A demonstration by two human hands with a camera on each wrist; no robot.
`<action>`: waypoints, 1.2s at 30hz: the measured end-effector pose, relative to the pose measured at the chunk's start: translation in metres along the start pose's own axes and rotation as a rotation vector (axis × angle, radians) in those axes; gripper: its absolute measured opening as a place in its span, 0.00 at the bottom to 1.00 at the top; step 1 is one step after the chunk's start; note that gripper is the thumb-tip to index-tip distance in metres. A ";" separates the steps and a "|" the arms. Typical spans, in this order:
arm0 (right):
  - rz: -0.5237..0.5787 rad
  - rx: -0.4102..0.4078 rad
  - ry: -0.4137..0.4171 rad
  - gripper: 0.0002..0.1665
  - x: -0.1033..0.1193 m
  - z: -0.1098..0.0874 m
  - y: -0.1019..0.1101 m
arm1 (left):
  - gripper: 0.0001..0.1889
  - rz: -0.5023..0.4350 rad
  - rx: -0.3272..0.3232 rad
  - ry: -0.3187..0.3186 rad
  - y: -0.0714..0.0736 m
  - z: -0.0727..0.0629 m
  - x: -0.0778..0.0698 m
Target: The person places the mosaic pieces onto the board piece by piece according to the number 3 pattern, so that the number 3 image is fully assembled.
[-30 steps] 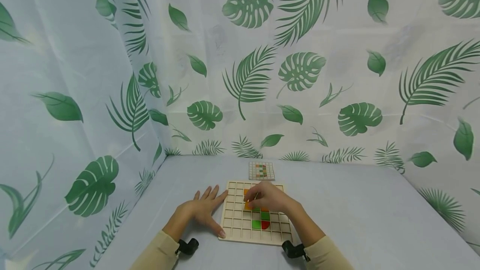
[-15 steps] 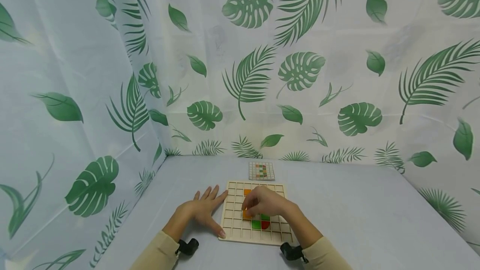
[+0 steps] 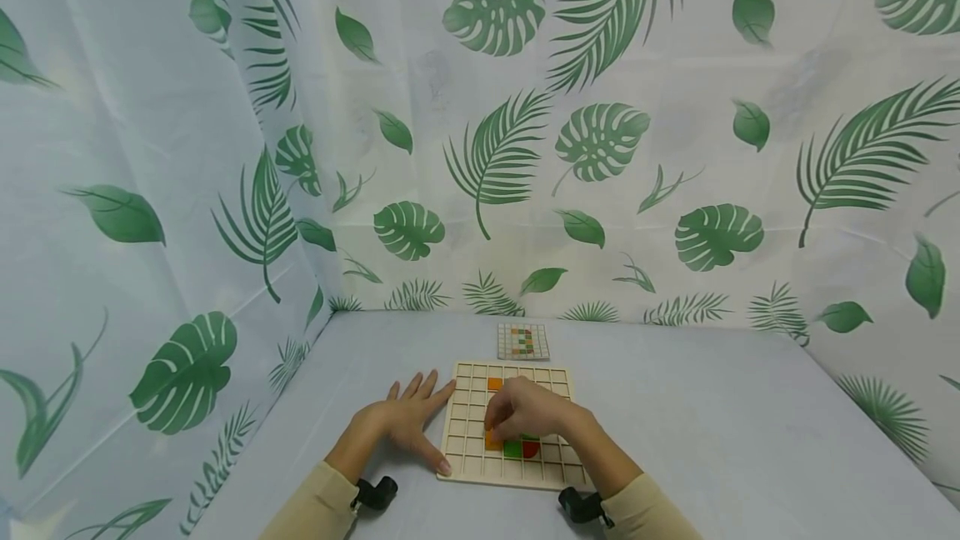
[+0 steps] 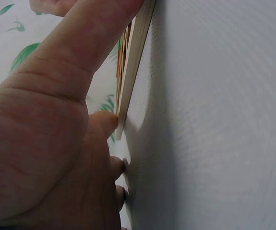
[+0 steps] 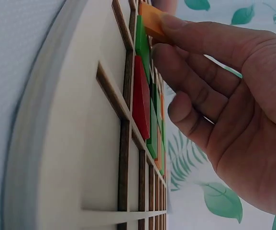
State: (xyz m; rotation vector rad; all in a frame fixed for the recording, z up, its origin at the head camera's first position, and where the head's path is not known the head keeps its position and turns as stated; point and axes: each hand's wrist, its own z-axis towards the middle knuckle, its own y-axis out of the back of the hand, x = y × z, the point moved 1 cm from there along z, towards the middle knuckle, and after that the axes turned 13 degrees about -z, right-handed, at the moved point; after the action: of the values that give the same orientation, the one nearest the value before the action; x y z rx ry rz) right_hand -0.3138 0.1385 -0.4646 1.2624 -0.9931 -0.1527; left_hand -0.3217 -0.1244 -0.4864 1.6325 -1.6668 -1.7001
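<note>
A wooden grid board (image 3: 465, 463) lies on the table. My left hand (image 3: 401, 422) rests at its left side with fingers spread, the thumb on the near left corner and the index fingertip at the left edge. My right hand (image 3: 534, 408) pinches an orange tile (image 5: 153, 21) between thumb and fingers, low over the board and tilted in the right wrist view. Beside that tile sit a light green tile (image 3: 512, 449) and a red tile with a rounded side (image 3: 530, 448). Another orange tile (image 3: 495, 384) lies farther back; other tiles are partly hidden by the right hand.
Behind the board lies a small card (image 3: 522, 342) printed with a coloured grid pattern. The pale table (image 3: 697, 423) stretches out on both sides. A leaf-patterned curtain (image 3: 510, 165) hangs along the back and left.
My right hand has moved nearer along the board with the orange tile, stopping left of the light green tile. The rear orange tile has come into fuller view. My left hand stays put.
</note>
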 end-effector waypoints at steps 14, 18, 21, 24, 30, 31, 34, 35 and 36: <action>-0.019 0.036 -0.045 0.06 0.003 0.000 -0.005 | 0.72 0.001 0.003 0.009 -0.001 0.002 0.002; -0.037 0.032 -0.038 0.07 0.005 0.000 -0.005 | 0.72 0.001 0.004 0.005 -0.001 0.003 0.003; -0.049 0.030 -0.031 0.08 0.005 0.000 -0.005 | 0.72 0.001 0.005 0.003 0.000 0.002 0.003; -0.060 0.030 -0.033 0.08 0.005 0.000 -0.005 | 0.72 0.001 0.004 0.000 0.001 0.003 0.003; -0.079 0.024 -0.055 0.07 0.006 -0.001 -0.006 | 0.72 0.006 0.001 0.007 0.000 0.004 0.002; -0.083 0.023 -0.060 0.07 0.006 -0.002 -0.006 | 0.72 0.005 0.001 0.009 0.000 0.003 0.002; -0.093 0.015 -0.072 0.06 0.007 -0.002 -0.006 | 0.72 -0.001 0.003 0.015 0.000 0.003 0.003; -0.094 0.014 -0.073 0.06 0.008 -0.003 -0.006 | 0.72 -0.003 0.003 0.014 -0.001 0.003 0.003; -0.097 0.014 -0.072 0.06 0.008 -0.003 -0.006 | 0.72 -0.005 0.005 0.012 -0.001 0.003 0.003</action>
State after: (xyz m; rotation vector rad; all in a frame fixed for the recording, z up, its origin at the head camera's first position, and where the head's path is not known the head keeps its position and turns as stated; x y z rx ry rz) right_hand -0.3043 0.1343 -0.4650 1.3259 -0.9965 -0.2688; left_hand -0.3250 -0.1247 -0.4896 1.6469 -1.6642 -1.6863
